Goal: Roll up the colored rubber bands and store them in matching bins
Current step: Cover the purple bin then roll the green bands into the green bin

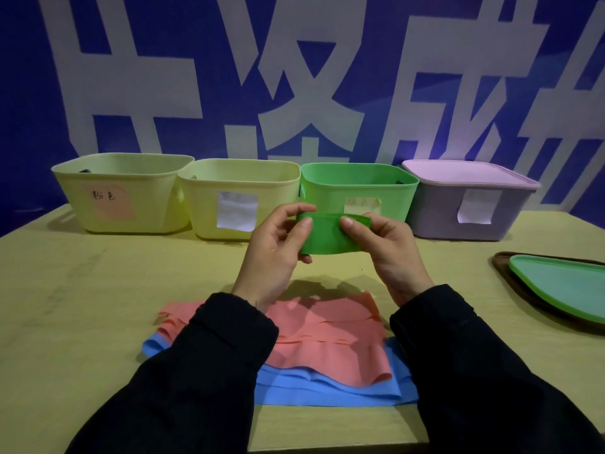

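A rolled green band (pixel 327 235) is pinched between the left hand (pixel 275 247) and right hand (pixel 389 253), held above the counter (pixel 98 306) before the green bin (pixel 358 188); pink bands (pixel 330 335) overlie blue bands (pixel 327 388).

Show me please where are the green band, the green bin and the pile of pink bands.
green band (pixel 327 235), head view, on the middle of its front face between the two hands.
green bin (pixel 330 191), head view, on its front wall, left of the label.
pink bands (pixel 330 339), head view, on the middle of the top sheet.
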`<state>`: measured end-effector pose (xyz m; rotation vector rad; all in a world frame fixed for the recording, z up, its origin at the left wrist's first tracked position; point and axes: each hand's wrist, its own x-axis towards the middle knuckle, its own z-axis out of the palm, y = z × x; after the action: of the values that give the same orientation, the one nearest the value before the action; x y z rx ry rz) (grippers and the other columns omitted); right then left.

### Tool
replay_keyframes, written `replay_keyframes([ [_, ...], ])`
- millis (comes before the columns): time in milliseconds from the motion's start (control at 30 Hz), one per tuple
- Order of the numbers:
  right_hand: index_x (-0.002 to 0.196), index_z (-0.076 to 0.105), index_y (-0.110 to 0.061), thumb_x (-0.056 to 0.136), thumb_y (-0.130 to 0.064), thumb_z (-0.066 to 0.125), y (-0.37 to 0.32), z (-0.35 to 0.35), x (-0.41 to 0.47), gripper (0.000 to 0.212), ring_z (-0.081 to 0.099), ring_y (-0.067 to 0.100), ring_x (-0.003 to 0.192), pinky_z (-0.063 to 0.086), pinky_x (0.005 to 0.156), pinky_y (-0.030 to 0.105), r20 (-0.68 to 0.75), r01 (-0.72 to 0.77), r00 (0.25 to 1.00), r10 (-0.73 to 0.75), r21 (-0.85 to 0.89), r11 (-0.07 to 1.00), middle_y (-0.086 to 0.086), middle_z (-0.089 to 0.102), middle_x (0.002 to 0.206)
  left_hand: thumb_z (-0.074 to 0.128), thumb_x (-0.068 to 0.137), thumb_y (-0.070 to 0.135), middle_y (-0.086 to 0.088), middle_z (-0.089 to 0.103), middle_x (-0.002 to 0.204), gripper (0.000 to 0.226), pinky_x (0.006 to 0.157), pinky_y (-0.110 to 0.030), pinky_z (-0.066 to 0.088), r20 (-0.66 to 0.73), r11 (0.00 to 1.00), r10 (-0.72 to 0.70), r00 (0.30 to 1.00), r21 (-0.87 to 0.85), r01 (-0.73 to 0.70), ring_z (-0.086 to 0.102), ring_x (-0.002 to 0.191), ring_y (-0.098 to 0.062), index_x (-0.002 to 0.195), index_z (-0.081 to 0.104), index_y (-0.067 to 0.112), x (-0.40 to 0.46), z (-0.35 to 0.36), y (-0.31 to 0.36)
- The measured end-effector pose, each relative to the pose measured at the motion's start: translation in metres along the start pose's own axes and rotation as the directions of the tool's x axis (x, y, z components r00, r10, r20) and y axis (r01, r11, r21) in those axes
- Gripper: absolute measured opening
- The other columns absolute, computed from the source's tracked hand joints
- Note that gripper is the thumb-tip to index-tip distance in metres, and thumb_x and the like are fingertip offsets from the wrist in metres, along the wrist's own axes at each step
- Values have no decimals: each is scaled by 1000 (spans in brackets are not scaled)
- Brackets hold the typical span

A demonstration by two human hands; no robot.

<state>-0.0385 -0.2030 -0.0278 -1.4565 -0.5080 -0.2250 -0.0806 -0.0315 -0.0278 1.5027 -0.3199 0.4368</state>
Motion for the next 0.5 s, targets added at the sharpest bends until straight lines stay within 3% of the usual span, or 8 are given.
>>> replay_keyframes([
  [167,88,71,-11,82,-29,67,-1,4,-4,20,65,15,59,51,55,26,58,-71,996,69,30,997,3,71,72,70,93,9,-2,70,101,19,55,-27,51,-37,1000,28,999,14,-27,63,76,-11,107,66,22,2,-3,-5],
  [267,92,71,-11,77,-24,75,-6,3,-6,21,65,18,60,51,58,27,115,-90,989,88,12,996,7,71,73,72,91,10,-3,70,97,21,56,-25,50,-66,998,45,997,43,-42,62,72,-8,106,65,21,5,-5,-6],
  [500,79,76,-14,77,-27,73,-7,2,-7,13,62,15,55,48,54,23,47,-60,997,60,-18,998,3,71,68,73,89,7,0,75,98,27,65,-25,57,-73,999,32,997,-38,-35,71,87,-16,109,63,22,3,-2,-1],
])
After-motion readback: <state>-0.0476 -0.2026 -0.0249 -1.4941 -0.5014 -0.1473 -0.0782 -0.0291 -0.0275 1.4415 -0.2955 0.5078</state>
